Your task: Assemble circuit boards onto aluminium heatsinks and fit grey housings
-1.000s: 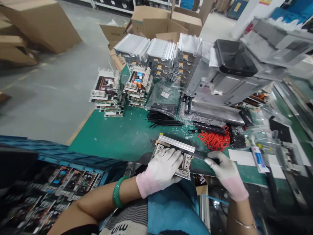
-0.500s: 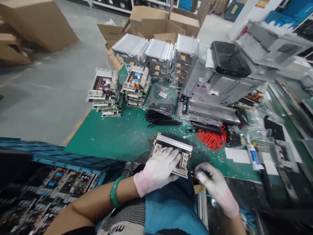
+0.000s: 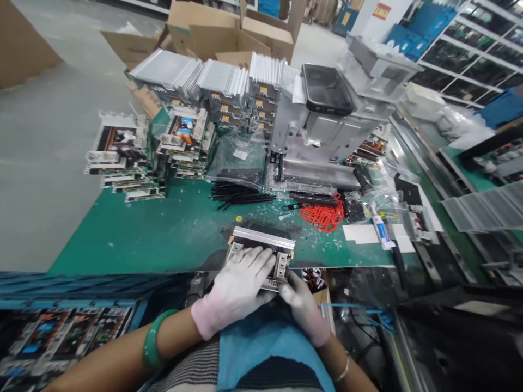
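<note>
Hands: the left hand [image 3: 232,291], in a white glove with a pink cuff, lies spread flat on the module; the right hand [image 3: 304,307], gloved alike, rests its fingers [image 3: 294,294] against the near right corner, and I cannot tell whether they pinch anything.
Module: a finned aluminium heat-sink module [image 3: 261,238] lies under the left palm, near the front edge of the green-matted desk [image 3: 122,245].
Handling: firm, even palm pressure looks right here, with the module kept square and the fingers clear of its terminal blocks.
Writing: the tube of paste [image 3: 381,231] has a blue-and-white label, too small to read; the same goes for the white tag on the plastic bag [image 3: 241,154] and the red-and-yellow wall sign [image 3: 381,11].
Nearby: red plastic frames [image 3: 321,213] lie beside a pile of black strips [image 3: 241,197].
</note>
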A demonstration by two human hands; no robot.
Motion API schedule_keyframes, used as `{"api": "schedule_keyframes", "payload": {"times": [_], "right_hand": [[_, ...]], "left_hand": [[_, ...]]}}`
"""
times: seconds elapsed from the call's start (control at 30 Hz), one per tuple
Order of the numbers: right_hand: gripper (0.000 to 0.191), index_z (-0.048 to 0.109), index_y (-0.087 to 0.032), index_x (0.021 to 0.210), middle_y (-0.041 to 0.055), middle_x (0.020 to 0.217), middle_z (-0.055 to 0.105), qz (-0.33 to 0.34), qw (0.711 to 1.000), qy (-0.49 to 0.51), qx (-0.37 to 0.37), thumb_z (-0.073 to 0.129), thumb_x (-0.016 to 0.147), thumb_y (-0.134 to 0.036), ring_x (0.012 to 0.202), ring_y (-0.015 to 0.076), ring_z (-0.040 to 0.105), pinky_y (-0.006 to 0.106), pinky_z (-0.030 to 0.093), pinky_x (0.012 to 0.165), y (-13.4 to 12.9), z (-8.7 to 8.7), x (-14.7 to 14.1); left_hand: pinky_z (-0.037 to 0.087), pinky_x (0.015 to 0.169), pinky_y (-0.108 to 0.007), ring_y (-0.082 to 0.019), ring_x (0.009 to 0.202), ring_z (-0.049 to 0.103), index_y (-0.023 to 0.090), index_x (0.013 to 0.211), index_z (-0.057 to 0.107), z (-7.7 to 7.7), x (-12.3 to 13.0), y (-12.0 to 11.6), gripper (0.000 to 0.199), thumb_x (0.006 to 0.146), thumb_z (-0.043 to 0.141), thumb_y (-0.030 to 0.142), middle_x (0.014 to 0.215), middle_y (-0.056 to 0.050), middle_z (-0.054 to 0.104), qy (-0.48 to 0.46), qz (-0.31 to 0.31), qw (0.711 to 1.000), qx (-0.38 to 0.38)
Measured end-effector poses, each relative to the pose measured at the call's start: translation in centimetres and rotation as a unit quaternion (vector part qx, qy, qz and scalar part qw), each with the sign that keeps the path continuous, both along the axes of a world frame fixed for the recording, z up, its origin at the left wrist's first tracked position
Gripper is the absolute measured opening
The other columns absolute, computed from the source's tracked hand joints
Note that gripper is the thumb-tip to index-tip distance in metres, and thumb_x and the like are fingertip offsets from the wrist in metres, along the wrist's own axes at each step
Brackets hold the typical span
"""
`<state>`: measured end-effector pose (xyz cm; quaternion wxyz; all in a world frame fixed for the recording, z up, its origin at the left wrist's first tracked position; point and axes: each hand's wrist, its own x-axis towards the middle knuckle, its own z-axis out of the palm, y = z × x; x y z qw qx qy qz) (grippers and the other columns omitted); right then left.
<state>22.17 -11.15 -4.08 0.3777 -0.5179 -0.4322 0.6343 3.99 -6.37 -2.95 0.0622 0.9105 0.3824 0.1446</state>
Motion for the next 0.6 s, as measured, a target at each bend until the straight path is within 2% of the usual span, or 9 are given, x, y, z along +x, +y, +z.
{"api": "schedule_keyframes", "payload": {"times": [0.07, 0.13, 0.2, 0.27, 0.33, 0.43, 0.53, 0.6], "right_hand": [[0.057, 0.061, -0.019, 0.115, 0.0085, 0.116, 0.066, -0.026, 0.999, 0.019, 0.011, 0.061, 0.08, -0.065, 0.11, 0.0278, 0.06, 0.039, 0.047, 0.097, 0.1, 0.5, -0.4], [0.054, 0.061, -0.019, 0.114, 0.0082, 0.114, 0.067, -0.044, 0.999, 0.011, 0.017, 0.061, 0.081, -0.062, 0.107, 0.0271, 0.062, 0.038, 0.049, 0.095, 0.1, 0.8, -0.3], [0.052, 0.063, -0.019, 0.107, 0.008, 0.104, 0.069, -0.067, 0.997, -0.013, 0.02, 0.06, 0.08, -0.064, 0.089, 0.0249, 0.065, 0.035, 0.055, 0.079, 0.3, 1.2, 0.3], [0.053, 0.062, -0.018, 0.102, 0.0071, 0.092, 0.069, -0.098, 0.995, -0.02, 0.023, 0.058, 0.08, -0.066, 0.069, 0.0205, 0.063, 0.031, 0.054, 0.06, 1.0, 1.6, 1.5], [0.051, 0.061, -0.017, 0.102, 0.0063, 0.087, 0.069, -0.135, 0.99, -0.011, 0.028, 0.057, 0.082, -0.064, 0.062, 0.0175, 0.061, 0.027, 0.05, 0.05, 2.4, 2.1, 3.3], [0.045, 0.06, -0.018, 0.103, 0.0043, 0.087, 0.068, -0.211, 0.977, 0.01, 0.034, 0.059, 0.082, -0.059, 0.062, 0.0151, 0.06, 0.024, 0.049, 0.049, 5.3, 2.9, 7.0], [0.042, 0.061, -0.02, 0.099, 0.0011, 0.082, 0.068, -0.305, 0.951, 0.035, 0.026, 0.063, 0.078, -0.056, 0.056, 0.0124, 0.058, 0.022, 0.047, 0.045, 8.7, 3.6, 11.3], [0.042, 0.06, -0.021, 0.096, -0.0008, 0.074, 0.068, -0.357, 0.933, 0.035, 0.019, 0.065, 0.074, -0.056, 0.048, 0.0118, 0.055, 0.022, 0.044, 0.039, 10.9, 3.8, 14.0]], "left_hand": [[0.043, 0.103, -0.043, -0.03, 0.119, 0.058, 0.014, 0.126, 0.061, 0.3, 0.1, -0.1, 0.054, 0.084, 0.063, 0.048, 0.127, -0.013, 0.064, 0.003, 0.0, 1.0, -0.001], [0.043, 0.102, -0.045, -0.031, 0.118, 0.057, 0.015, 0.126, 0.061, 0.8, 0.5, 0.0, 0.055, 0.084, 0.061, 0.05, 0.127, -0.013, 0.064, 0.002, 0.0, 1.0, -0.006], [0.042, 0.102, -0.046, -0.031, 0.118, 0.057, 0.015, 0.127, 0.06, 1.6, 1.5, 0.5, 0.057, 0.085, 0.059, 0.053, 0.127, -0.012, 0.064, -0.005, 0.006, 1.0, -0.007], [0.041, 0.103, -0.046, -0.03, 0.12, 0.056, 0.015, 0.128, 0.058, 2.7, 3.1, 1.6, 0.057, 0.085, 0.059, 0.053, 0.128, -0.012, 0.063, -0.011, 0.011, 1.0, -0.007], [0.041, 0.103, -0.045, -0.03, 0.122, 0.054, 0.015, 0.129, 0.057, 3.8, 5.5, 3.5, 0.057, 0.086, 0.059, 0.051, 0.131, -0.012, 0.061, -0.02, 0.003, 1.0, -0.003], [0.042, 0.099, -0.044, -0.029, 0.12, 0.053, 0.015, 0.126, 0.057, 5.8, 10.2, 7.5, 0.053, 0.086, 0.06, 0.049, 0.131, -0.011, 0.06, -0.039, -0.039, 0.998, 0.015], [0.043, 0.095, -0.047, -0.032, 0.115, 0.054, 0.013, 0.119, 0.06, 7.4, 15.4, 11.8, 0.054, 0.084, 0.06, 0.053, 0.12, -0.013, 0.064, -0.049, -0.099, 0.994, 0.022], [0.043, 0.094, -0.046, -0.032, 0.113, 0.054, 0.012, 0.115, 0.061, 7.9, 18.6, 14.4, 0.055, 0.083, 0.059, 0.057, 0.118, -0.014, 0.063, -0.049, -0.132, 0.99, 0.023]]}}
